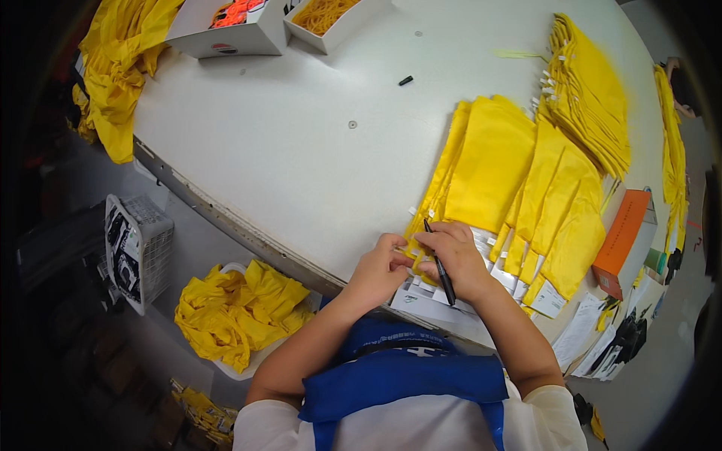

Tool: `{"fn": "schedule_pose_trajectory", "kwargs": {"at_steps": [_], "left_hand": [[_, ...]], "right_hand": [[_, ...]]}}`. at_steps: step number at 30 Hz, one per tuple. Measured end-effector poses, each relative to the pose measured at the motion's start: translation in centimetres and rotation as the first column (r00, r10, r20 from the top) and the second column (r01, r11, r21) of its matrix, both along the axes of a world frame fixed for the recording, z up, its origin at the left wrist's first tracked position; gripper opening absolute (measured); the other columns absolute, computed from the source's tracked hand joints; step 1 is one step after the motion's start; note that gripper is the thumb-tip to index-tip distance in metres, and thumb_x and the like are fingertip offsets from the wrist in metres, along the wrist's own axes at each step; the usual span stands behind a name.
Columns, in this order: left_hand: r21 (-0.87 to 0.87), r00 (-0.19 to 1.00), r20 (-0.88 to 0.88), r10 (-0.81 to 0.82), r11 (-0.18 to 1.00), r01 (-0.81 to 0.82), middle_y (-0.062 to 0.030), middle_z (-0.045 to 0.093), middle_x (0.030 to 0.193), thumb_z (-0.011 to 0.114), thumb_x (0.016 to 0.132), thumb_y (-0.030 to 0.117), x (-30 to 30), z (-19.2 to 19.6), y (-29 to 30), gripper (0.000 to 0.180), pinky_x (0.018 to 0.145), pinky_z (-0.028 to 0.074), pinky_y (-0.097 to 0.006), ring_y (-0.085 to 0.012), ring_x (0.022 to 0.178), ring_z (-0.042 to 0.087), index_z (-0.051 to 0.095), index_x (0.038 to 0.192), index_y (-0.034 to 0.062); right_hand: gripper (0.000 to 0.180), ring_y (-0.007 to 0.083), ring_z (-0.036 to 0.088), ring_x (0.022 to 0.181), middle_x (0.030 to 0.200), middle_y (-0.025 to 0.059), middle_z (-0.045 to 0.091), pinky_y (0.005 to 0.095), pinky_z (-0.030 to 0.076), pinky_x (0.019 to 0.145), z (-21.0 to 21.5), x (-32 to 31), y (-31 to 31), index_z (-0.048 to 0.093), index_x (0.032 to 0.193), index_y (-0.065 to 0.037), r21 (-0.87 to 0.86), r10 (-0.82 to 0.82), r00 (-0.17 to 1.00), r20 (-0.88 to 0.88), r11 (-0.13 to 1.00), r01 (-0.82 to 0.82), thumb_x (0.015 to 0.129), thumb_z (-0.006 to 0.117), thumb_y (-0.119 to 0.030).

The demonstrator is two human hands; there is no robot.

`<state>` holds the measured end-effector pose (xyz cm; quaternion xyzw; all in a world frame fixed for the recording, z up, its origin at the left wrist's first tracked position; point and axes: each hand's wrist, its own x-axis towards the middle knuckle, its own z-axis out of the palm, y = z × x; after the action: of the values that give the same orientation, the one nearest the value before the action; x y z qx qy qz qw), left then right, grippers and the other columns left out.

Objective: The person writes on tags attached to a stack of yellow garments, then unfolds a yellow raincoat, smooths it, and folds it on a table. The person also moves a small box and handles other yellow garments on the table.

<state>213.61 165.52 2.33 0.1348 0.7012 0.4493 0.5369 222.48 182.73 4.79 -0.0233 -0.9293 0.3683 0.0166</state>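
Note:
Both of my hands meet at the near edge of a stack of folded yellow fabric pieces (pixel 489 158) with small white tags. My right hand (pixel 460 259) is closed round a slim black pen (pixel 445 279), which slants between the fingers. Those fingertips also reach down to the fabric edge. My left hand (pixel 382 270) pinches the yellow edge at the stack's left corner, its fingertips partly hiding what they grip. White papers (pixel 421 301) lie under the near ends of the stack. More yellow pieces (pixel 560 203) overlap just to the right.
A larger yellow pile (pixel 590 98) lies at the far right, beside an orange box (pixel 623 240). White boxes (pixel 308 37) stand at the back. A black cap (pixel 406 80) rests mid-table. Left of the table are a basket (pixel 154 244) and heaped yellow cloth (pixel 233 312).

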Motion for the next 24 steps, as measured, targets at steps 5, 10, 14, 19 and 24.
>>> {"fn": "schedule_pose_trajectory", "kwargs": {"at_steps": [5,10,14,19,24], "left_hand": [[0.024,0.998,0.025,0.051,0.998,-0.051,-0.0139,0.069,0.097,0.058,0.082,-0.001,1.1,0.2,-0.3,0.037,0.07,0.05,-0.03,-0.0168,0.079,0.064,0.039,0.114,0.0015],[0.039,0.999,-0.033,-0.019,0.999,0.02,-0.0124,0.069,0.098,0.057,0.083,0.001,2.8,0.2,-0.6,0.036,0.069,0.051,-0.03,-0.016,0.077,0.064,0.039,0.114,0.0002],[0.048,0.986,0.158,0.06,0.996,-0.068,-0.0125,0.066,0.092,0.059,0.084,0.004,2.9,1.1,-0.3,0.037,0.069,0.05,-0.033,-0.0181,0.076,0.063,0.04,0.116,-0.0011],[0.155,0.997,-0.078,-0.015,0.988,0.027,-0.0153,0.063,0.087,0.058,0.086,0.007,5.0,1.0,0.0,0.039,0.068,0.049,-0.035,-0.0238,0.074,0.063,0.039,0.119,-0.0029],[0.215,0.984,-0.09,-0.152,0.962,0.168,-0.0212,0.062,0.092,0.056,0.088,0.008,5.5,2.4,1.5,0.037,0.07,0.05,-0.037,-0.0333,0.08,0.063,0.04,0.12,-0.003]], "right_hand": [[0.04,0.0337,0.051,0.107,0.094,0.0115,0.062,0.0427,0.039,0.093,0.5,0.3,1.0,0.058,0.112,-0.007,-0.003,-0.036,0.997,0.065,0.999,0.036,0.078,0.069,-0.024],[0.038,0.0318,0.052,0.103,0.089,0.0084,0.062,0.0412,0.039,0.092,1.0,1.1,1.2,0.06,0.111,-0.008,0.007,-0.093,0.991,0.101,0.996,0.093,0.077,0.071,-0.023],[0.038,0.0312,0.053,0.101,0.09,0.008,0.063,0.0404,0.039,0.092,1.2,1.4,1.1,0.057,0.113,-0.008,-0.031,-0.11,0.99,0.091,0.993,0.113,0.078,0.069,-0.018],[0.036,0.031,0.056,0.098,0.096,0.0086,0.063,0.0403,0.039,0.092,0.9,0.5,0.9,0.055,0.114,-0.007,-0.152,-0.166,0.986,0.002,0.975,0.164,0.08,0.065,-0.014],[0.031,0.0296,0.059,0.091,0.091,0.0099,0.064,0.0412,0.038,0.094,1.2,-2.1,1.4,0.056,0.11,-0.006,-0.066,0.111,0.99,0.087,0.992,-0.105,0.085,0.062,-0.023]]}}
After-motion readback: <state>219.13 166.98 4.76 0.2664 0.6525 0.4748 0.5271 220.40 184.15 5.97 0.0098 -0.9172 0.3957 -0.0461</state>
